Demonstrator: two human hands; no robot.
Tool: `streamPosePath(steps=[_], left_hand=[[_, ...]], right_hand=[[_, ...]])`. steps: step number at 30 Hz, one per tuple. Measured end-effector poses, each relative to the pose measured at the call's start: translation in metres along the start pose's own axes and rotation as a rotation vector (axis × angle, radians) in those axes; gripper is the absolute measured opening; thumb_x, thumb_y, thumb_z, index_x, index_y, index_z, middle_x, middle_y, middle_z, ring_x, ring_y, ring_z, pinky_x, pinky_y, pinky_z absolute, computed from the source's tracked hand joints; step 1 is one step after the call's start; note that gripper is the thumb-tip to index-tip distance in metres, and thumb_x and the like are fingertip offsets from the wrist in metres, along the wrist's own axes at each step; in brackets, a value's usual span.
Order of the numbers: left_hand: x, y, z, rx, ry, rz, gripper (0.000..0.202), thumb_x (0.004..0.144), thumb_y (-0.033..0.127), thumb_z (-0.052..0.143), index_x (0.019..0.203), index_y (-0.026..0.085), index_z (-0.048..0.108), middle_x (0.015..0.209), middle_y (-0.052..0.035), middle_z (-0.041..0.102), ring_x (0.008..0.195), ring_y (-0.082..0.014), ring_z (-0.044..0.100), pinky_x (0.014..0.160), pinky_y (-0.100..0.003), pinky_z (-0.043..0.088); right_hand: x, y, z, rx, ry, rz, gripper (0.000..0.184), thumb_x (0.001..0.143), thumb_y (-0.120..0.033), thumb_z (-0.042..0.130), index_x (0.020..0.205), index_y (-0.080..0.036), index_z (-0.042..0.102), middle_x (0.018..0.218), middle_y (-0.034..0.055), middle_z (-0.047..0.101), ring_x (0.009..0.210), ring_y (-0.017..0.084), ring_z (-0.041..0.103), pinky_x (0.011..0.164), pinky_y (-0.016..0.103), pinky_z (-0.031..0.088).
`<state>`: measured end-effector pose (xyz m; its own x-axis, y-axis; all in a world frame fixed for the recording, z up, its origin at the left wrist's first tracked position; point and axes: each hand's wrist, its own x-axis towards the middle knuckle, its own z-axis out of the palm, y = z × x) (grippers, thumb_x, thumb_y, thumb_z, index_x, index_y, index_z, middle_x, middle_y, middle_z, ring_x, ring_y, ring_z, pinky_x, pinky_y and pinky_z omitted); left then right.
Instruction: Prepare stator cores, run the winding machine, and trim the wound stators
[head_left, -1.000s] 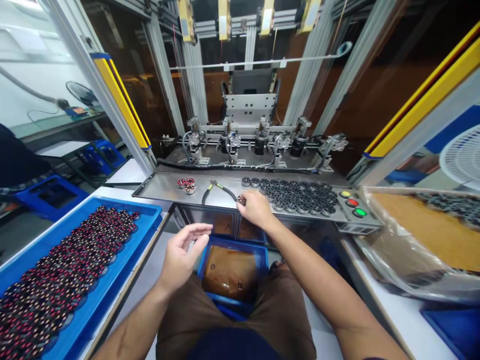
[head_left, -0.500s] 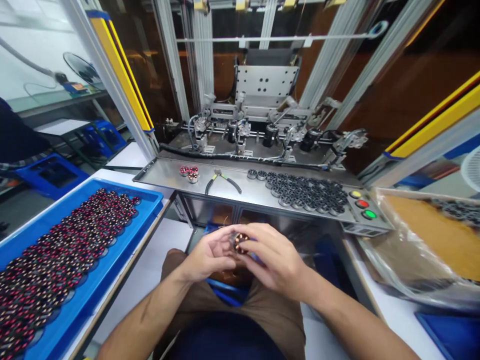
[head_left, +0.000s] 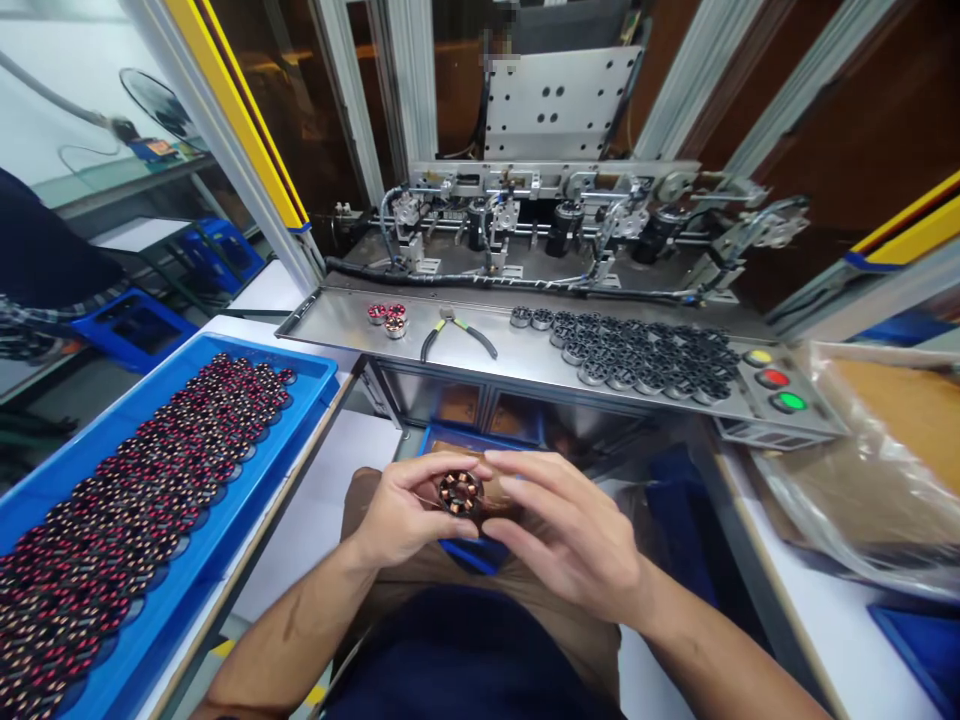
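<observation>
Half a second ago my right fingers were on the wound coil [head_left: 460, 494]; now it sits in my left hand [head_left: 401, 507], and my right hand [head_left: 576, 533] has loosened beside it. Both forearms run inward from the lower corners of my view and bring my hands close together over my lap, below the front edge of the metal shelf [head_left: 330, 325]. My left palm faces inward, with the thumb along the near side of the coil and the fingers curved around the far side, pinching it between them. Its ring of copper windings is turned up toward me. My right hand has its back upward and its fingers reaching left, thumb and fingers parted in a wide curve. Those fingertips are just beside the coil's right side; I cannot tell whether any of them brush it.

On the shelf beyond my hands, the pliers [head_left: 480, 342] lie with their handles spread, between three red-wound coils [head_left: 387, 319] on the left and a crowd of black cores [head_left: 645, 352] on the right. Many more coils fill the blue tray [head_left: 319, 367] on my left.
</observation>
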<state>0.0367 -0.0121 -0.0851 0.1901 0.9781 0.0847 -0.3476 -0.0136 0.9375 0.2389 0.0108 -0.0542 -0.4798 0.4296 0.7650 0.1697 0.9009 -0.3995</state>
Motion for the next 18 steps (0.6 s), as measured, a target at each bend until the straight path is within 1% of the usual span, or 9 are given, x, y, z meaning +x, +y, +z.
streamPosePath(steps=[2,4,7,9,11,15,18], left_hand=[[-0.002,0.005,0.003,0.128,0.005,0.073,0.051,0.054,0.018,0.091,0.103,0.023,0.076,0.102,-0.0067,0.077,0.097,-0.0251,0.072,0.086,-0.033,0.059],[-0.003,0.008,0.006,0.209,-0.016,0.108,0.052,0.056,0.019,0.09,0.106,0.024,0.075,0.103,-0.0074,0.076,0.098,-0.0248,0.071,0.088,-0.033,0.059],[-0.005,0.008,0.007,0.256,-0.05,0.108,0.055,0.058,0.017,0.089,0.11,0.025,0.074,0.105,-0.0067,0.075,0.097,-0.0232,0.071,0.089,-0.031,0.058],[-0.006,0.006,0.007,0.256,-0.067,0.094,0.056,0.058,0.015,0.089,0.111,0.026,0.073,0.104,-0.0053,0.075,0.096,-0.0215,0.071,0.087,-0.029,0.058],[-0.006,0.004,0.007,0.232,-0.087,0.087,0.058,0.059,0.013,0.089,0.112,0.027,0.072,0.102,-0.0045,0.076,0.094,-0.0201,0.072,0.085,-0.027,0.058],[-0.005,0.002,0.007,0.152,-0.108,0.085,0.061,0.057,0.01,0.089,0.113,0.027,0.072,0.102,-0.0031,0.076,0.093,-0.0182,0.072,0.086,-0.025,0.057],[-0.007,0.002,0.008,0.104,-0.091,0.036,0.06,0.057,0.007,0.088,0.112,0.028,0.072,0.102,-0.0014,0.077,0.094,-0.016,0.072,0.086,-0.022,0.056]], right_hand=[[0.0,0.0,-0.006,-0.038,-0.025,-0.01,0.062,0.08,-0.007,0.072,0.136,-0.019,0.047,0.128,0.0201,0.061,0.119,0.028,0.059,0.094,0.049,0.055],[0.003,0.002,-0.012,-0.048,-0.073,-0.028,0.059,0.08,-0.007,0.071,0.134,-0.02,0.049,0.126,0.0178,0.063,0.116,0.028,0.06,0.093,0.049,0.055],[0.007,0.004,-0.017,0.009,-0.132,-0.038,0.045,0.081,-0.006,0.07,0.124,-0.016,0.058,0.101,0.0131,0.071,0.095,0.024,0.065,0.079,0.043,0.057],[0.007,0.004,-0.017,0.032,-0.136,-0.036,0.036,0.083,-0.007,0.069,0.117,-0.013,0.061,0.088,0.0106,0.07,0.082,0.02,0.064,0.07,0.038,0.056],[0.006,0.004,-0.014,0.042,-0.13,-0.032,0.029,0.084,-0.008,0.068,0.112,-0.012,0.063,0.082,0.0092,0.069,0.075,0.018,0.062,0.066,0.035,0.054],[0.004,0.003,-0.009,0.047,-0.11,-0.026,0.021,0.083,-0.006,0.068,0.104,-0.01,0.065,0.079,0.0092,0.069,0.071,0.017,0.061,0.063,0.033,0.051],[0.004,0.002,-0.008,0.038,-0.116,0.002,0.016,0.082,-0.005,0.069,0.097,-0.01,0.065,0.08,0.0097,0.07,0.07,0.017,0.061,0.063,0.032,0.05]])
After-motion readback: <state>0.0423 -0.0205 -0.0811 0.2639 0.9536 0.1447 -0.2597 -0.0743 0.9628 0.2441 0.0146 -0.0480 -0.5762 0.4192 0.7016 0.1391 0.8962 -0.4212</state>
